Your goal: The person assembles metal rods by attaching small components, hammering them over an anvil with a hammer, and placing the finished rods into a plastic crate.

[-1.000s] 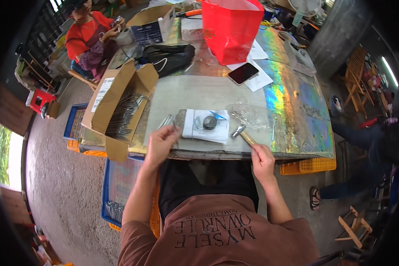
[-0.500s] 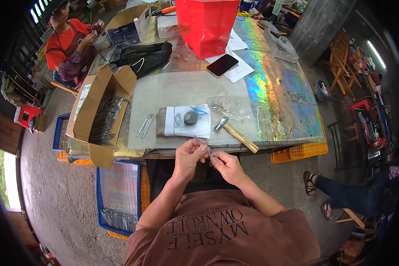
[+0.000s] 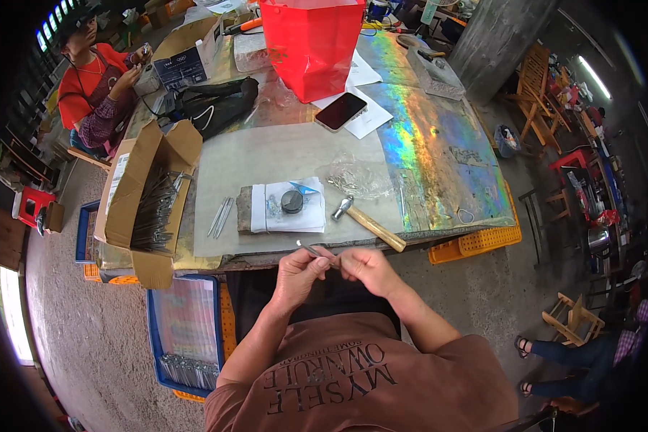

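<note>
Just off the table's near edge, my left hand (image 3: 299,275) pinches a thin grey metal rod (image 3: 307,249), its far tip sticking out past the fingers. Close beside it, my right hand (image 3: 369,271) is closed at the rod's other end, which the fingers mostly cover. Beyond my hands lies a paper-wrapped block (image 3: 311,220) with a round black disc (image 3: 291,202) on top. A ball-peen hammer (image 3: 374,227) with a wooden handle rests right of it. Several slim metal rods (image 3: 220,217) lie to its left.
An open cardboard box (image 3: 114,209) of metal rods stands at the left. A clear plastic bag (image 3: 356,178) of small pieces, a phone (image 3: 340,112) and a red bag (image 3: 313,54) lie farther back. Below left is a blue tray (image 3: 151,317). A co-worker (image 3: 93,86) sits far left.
The view has shifted, moving the table things leftward in the picture. My right hand has turned over more and closed nearer my left. At the right, a person's legs have moved nearer the lower edge.
</note>
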### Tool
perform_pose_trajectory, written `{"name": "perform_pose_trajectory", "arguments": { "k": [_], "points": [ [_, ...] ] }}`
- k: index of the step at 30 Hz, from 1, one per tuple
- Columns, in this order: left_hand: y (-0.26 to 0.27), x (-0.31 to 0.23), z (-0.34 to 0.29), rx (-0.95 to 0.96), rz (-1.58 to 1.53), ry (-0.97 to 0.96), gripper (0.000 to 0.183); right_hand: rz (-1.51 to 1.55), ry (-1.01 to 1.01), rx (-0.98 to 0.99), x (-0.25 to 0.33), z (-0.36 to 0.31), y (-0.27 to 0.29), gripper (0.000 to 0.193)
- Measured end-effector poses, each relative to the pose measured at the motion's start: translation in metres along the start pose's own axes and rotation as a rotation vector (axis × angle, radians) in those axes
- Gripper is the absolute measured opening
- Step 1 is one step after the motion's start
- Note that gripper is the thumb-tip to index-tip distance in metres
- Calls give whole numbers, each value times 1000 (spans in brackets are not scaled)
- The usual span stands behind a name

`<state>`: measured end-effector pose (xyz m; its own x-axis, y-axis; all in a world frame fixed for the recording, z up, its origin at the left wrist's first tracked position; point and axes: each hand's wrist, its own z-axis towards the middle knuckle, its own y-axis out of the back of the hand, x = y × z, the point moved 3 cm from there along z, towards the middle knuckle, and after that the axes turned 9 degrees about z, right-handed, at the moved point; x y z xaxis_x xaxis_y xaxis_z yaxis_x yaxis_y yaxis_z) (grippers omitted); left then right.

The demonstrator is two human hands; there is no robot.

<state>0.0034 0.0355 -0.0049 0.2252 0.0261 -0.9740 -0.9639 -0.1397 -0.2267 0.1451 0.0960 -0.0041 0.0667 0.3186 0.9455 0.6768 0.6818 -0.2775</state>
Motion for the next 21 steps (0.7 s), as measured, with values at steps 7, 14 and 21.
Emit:
{"name": "perform_pose_trajectory", "arguments": {
  "k": [7,14,21],
  "points": [
    [15,1,0,-104,0,-17,14,-590,365,-406,45,56,67,16],
    [15,11,-3,-121,-37,43,13,-1126,412,-332,33,111,89,13],
    [17,14,-5,-128,-10,79,13,-1422,151,-292,26,130,87,13]
  ]
}}
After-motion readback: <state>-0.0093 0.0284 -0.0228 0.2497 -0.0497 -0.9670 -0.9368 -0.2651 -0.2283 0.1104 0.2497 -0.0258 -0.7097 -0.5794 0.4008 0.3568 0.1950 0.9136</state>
